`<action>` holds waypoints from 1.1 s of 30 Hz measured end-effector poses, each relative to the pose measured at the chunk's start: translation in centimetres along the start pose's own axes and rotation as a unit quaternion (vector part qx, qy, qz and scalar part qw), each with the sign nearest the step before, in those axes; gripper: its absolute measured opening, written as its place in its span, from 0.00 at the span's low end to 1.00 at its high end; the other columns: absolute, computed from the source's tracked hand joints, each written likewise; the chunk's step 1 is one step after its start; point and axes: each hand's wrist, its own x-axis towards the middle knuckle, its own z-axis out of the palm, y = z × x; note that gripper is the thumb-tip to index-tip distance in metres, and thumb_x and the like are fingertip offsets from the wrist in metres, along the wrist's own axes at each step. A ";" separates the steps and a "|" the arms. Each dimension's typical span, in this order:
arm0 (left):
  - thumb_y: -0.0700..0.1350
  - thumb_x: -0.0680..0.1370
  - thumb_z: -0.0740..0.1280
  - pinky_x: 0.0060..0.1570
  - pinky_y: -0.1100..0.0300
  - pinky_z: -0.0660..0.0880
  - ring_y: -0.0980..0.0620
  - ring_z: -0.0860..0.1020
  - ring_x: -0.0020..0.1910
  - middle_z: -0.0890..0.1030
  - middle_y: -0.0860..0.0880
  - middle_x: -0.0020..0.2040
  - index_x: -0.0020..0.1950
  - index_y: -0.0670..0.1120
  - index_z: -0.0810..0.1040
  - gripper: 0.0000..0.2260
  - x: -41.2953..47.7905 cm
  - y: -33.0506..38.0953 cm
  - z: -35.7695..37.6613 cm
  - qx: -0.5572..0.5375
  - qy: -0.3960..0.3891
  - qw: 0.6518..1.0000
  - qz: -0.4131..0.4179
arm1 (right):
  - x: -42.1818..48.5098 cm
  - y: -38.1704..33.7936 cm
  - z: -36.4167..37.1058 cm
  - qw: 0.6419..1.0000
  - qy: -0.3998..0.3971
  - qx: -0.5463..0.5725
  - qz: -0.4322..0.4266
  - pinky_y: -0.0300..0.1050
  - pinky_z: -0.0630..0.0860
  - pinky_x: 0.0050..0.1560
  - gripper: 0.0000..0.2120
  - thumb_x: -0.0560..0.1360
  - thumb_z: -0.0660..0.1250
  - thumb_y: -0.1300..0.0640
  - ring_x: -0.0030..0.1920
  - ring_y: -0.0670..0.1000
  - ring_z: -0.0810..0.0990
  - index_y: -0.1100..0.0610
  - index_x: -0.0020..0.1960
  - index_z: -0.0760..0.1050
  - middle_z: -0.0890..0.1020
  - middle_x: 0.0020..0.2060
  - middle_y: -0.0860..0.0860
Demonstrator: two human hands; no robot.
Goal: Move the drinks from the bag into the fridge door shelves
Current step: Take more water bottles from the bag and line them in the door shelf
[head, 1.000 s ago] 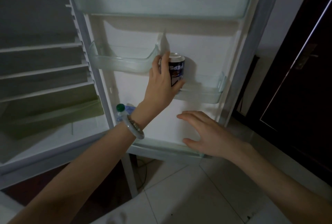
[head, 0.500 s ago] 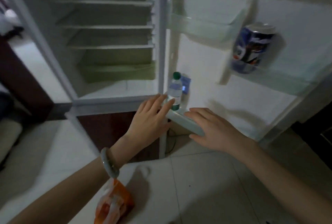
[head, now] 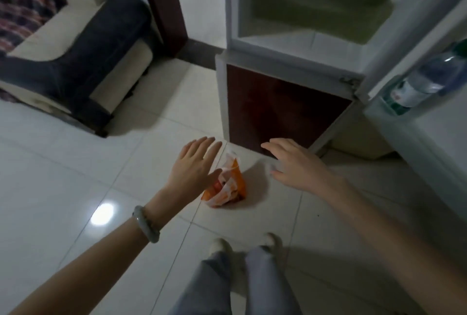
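Observation:
An orange and white plastic bag (head: 226,187) lies crumpled on the white tiled floor in front of the fridge. My left hand (head: 193,166) hovers just left of and above the bag, fingers spread, holding nothing. My right hand (head: 294,163) is open to the right of the bag, also empty. A clear water bottle (head: 420,82) with a green cap stands in the lowest shelf of the open fridge door (head: 414,137) at the right edge. What the bag contains is hidden.
The open fridge body (head: 290,44) with a dark red lower panel stands ahead. A dark and cream armchair (head: 75,66) sits at the left, and a dark wooden door frame (head: 161,3) rises behind it. My feet (head: 242,245) stand below the bag.
My left hand let go of the can on the door shelf. Both hands dropped from the door to the bag on the floor, and my view tilted down and left.

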 end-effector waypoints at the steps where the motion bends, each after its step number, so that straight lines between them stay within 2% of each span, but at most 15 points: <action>1: 0.53 0.73 0.69 0.65 0.45 0.66 0.41 0.71 0.66 0.73 0.41 0.66 0.69 0.42 0.68 0.28 -0.9 -0.8 0.9 -0.005 -0.018 1.000 -0.020 | 0.9 -0.1 1.1 1.000 -0.005 0.006 -0.006 0.50 0.70 0.63 0.28 0.74 0.66 0.55 0.69 0.53 0.65 0.54 0.72 0.62 0.67 0.69 0.52; 6: 0.51 0.72 0.71 0.63 0.46 0.68 0.40 0.72 0.64 0.75 0.40 0.64 0.67 0.41 0.70 0.27 -3.7 -3.6 5.4 -0.022 -0.085 0.993 -0.076 | 4.9 0.5 5.0 0.998 -0.031 0.040 -0.040 0.46 0.69 0.62 0.23 0.75 0.66 0.58 0.67 0.53 0.68 0.57 0.69 0.66 0.71 0.66 0.53; 12: 0.48 0.71 0.72 0.62 0.45 0.69 0.40 0.72 0.63 0.75 0.39 0.63 0.65 0.41 0.72 0.25 -3.1 -5.1 12.4 -0.045 -0.093 0.984 -0.142 | 10.3 3.7 11.4 0.992 -0.072 0.018 -0.098 0.45 0.67 0.63 0.23 0.75 0.65 0.60 0.65 0.52 0.70 0.56 0.69 0.67 0.73 0.64 0.53; 17: 0.48 0.73 0.70 0.65 0.46 0.66 0.41 0.69 0.66 0.73 0.41 0.65 0.67 0.43 0.70 0.24 -0.9 -7.1 21.9 -0.073 -0.112 0.975 -0.176 | 15.9 6.3 19.4 0.986 -0.103 0.018 -0.127 0.50 0.71 0.63 0.25 0.74 0.65 0.60 0.64 0.53 0.71 0.51 0.69 0.66 0.73 0.65 0.51; 22: 0.51 0.76 0.65 0.68 0.49 0.61 0.43 0.64 0.69 0.68 0.42 0.69 0.68 0.44 0.67 0.23 0.0 -11.3 34.9 -0.073 -0.157 0.958 -0.229 | 22.7 9.3 29.8 0.987 -0.095 0.031 -0.127 0.51 0.73 0.61 0.24 0.74 0.66 0.61 0.65 0.53 0.70 0.51 0.68 0.68 0.70 0.69 0.53; 27: 0.51 0.76 0.64 0.67 0.50 0.61 0.44 0.65 0.69 0.69 0.43 0.68 0.68 0.44 0.68 0.22 0.4 -15.3 46.9 -0.043 -0.176 0.966 -0.184 | 28.7 12.5 41.2 0.985 -0.089 0.035 -0.145 0.46 0.70 0.60 0.19 0.75 0.65 0.60 0.66 0.51 0.68 0.54 0.66 0.71 0.73 0.65 0.51; 30: 0.52 0.76 0.65 0.64 0.51 0.65 0.44 0.69 0.65 0.73 0.43 0.63 0.63 0.43 0.72 0.20 1.1 -16.1 52.8 -0.021 -0.177 0.974 -0.141 | 31.5 13.7 47.3 0.982 -0.083 0.039 -0.168 0.47 0.70 0.64 0.18 0.76 0.64 0.61 0.66 0.50 0.69 0.55 0.65 0.71 0.74 0.64 0.51; 33: 0.55 0.75 0.65 0.62 0.50 0.66 0.44 0.71 0.62 0.75 0.43 0.61 0.62 0.42 0.73 0.22 1.5 -16.2 57.7 0.021 -0.167 0.981 -0.100 | 33.6 14.0 52.5 0.973 -0.083 0.048 -0.210 0.47 0.69 0.65 0.17 0.77 0.62 0.61 0.65 0.51 0.70 0.55 0.65 0.72 0.75 0.62 0.52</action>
